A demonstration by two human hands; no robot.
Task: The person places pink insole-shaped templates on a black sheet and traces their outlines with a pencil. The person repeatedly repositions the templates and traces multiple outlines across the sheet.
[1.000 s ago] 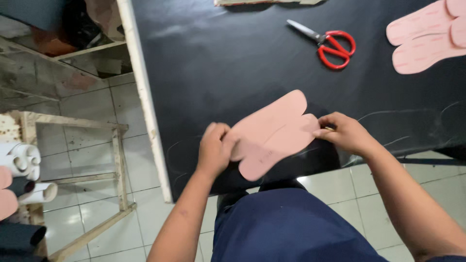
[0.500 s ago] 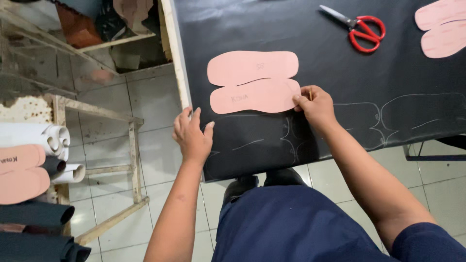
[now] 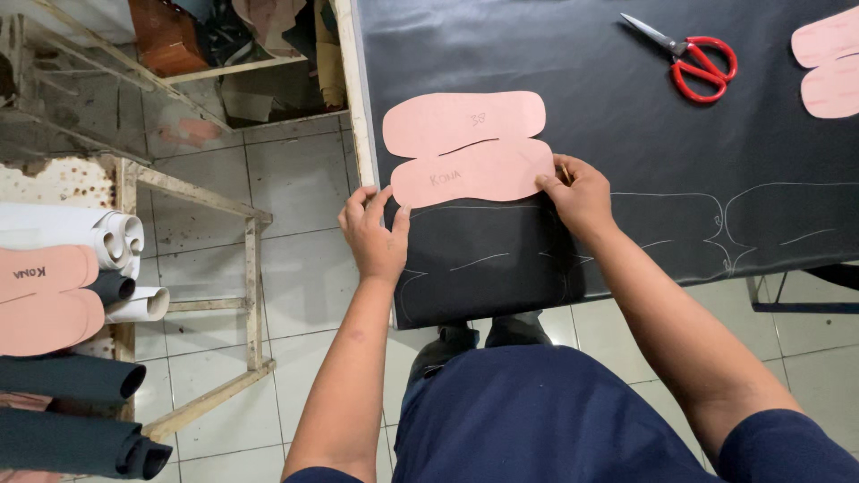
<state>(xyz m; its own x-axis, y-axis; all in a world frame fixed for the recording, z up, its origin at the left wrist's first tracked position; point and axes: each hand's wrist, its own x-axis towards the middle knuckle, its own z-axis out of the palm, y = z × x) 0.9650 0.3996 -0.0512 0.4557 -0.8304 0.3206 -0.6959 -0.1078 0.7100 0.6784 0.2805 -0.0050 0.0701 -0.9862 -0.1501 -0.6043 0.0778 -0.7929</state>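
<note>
A pink double-sole paper template (image 3: 465,148) lies flat on the black sheet (image 3: 555,54) near its left edge. My left hand (image 3: 374,234) rests at the sheet's edge with its fingers spread, the fingertips touching the template's lower left corner. My right hand (image 3: 580,197) sits at the template's right end with its fingers curled, and the thin tan tip of a stick (image 3: 564,169) shows between them. White traced outlines (image 3: 716,224) run along the sheet to the right of that hand.
Red-handled scissors (image 3: 693,58) lie at the back of the sheet, with more pink templates (image 3: 828,63) at the far right. On the left, a wooden rack (image 3: 188,197) holds white rolls (image 3: 98,241), dark rolls (image 3: 72,380) and another pink template (image 3: 45,300). A tiled floor lies below.
The template went from held at an angle in both hands to lying flat on the sheet. My left hand has since moved up to its lower left corner.
</note>
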